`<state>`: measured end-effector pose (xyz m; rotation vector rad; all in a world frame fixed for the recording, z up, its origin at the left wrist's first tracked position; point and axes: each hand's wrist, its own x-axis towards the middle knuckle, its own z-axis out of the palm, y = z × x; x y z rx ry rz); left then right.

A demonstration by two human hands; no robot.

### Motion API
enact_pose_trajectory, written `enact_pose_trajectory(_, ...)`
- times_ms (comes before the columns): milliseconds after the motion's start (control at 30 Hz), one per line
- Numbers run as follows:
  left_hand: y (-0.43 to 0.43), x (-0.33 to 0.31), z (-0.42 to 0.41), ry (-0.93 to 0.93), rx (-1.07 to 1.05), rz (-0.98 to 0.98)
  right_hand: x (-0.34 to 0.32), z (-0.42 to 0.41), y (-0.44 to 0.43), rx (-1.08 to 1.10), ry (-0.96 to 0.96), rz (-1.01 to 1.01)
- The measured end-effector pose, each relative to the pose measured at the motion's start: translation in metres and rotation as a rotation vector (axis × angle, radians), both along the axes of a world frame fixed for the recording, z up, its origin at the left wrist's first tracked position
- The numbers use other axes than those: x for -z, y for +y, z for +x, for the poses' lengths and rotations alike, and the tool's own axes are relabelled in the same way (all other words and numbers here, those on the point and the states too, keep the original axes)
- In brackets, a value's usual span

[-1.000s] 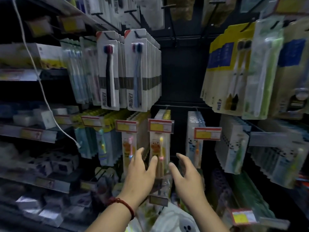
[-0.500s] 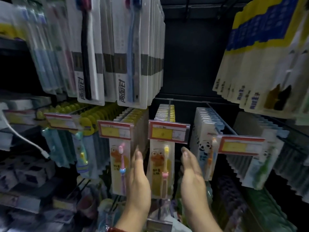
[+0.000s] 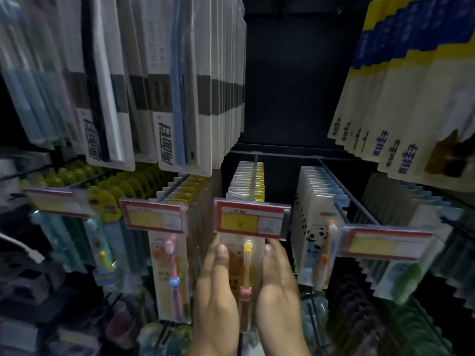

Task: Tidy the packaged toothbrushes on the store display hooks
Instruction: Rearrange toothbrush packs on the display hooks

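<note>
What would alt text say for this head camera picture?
A person's left hand and right hand flank the front toothbrush pack on the centre hook, beneath a red-and-yellow price tag, with other packs hanging on hooks all around.

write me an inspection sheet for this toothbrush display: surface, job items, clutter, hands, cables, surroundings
surface: no table; dark back panel
job's things: yellow-brush packs hang in a row on the centre hook, price tag at its front
clutter: nothing seen; lower items too blurred to tell
hands: left hand and right hand flank the front pack, straight fingers against its sides
cables: white cable at the left edge
surroundings: white packs above, panda packs to the right, yellow-blue packs upper right
</note>
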<state>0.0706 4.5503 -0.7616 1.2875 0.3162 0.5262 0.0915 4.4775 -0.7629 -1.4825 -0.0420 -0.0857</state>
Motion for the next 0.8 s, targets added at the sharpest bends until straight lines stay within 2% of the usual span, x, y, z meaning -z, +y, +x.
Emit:
enact_pose_trajectory(167,-0.004,-0.002,-0.005,-0.063,-0.021,0.139,0.013,-0.007,0.0,0.088,-0.121,-0.081)
enact_pose_trajectory(333,-0.008,-0.001,-0.005,-0.054,-0.097,0.196,0.011,-0.022,-0.006,0.028,-0.248,-0.189)
enact_pose_trajectory(600,-0.015,0.005,-0.007,-0.051,-0.162,0.259,0.014,-0.03,-0.014,-0.059,-0.291,-0.248)
enact_pose_trajectory(800,-0.016,0.011,-0.008,-0.05,-0.121,0.356,0.012,-0.035,-0.017,-0.108,-0.31,-0.248)
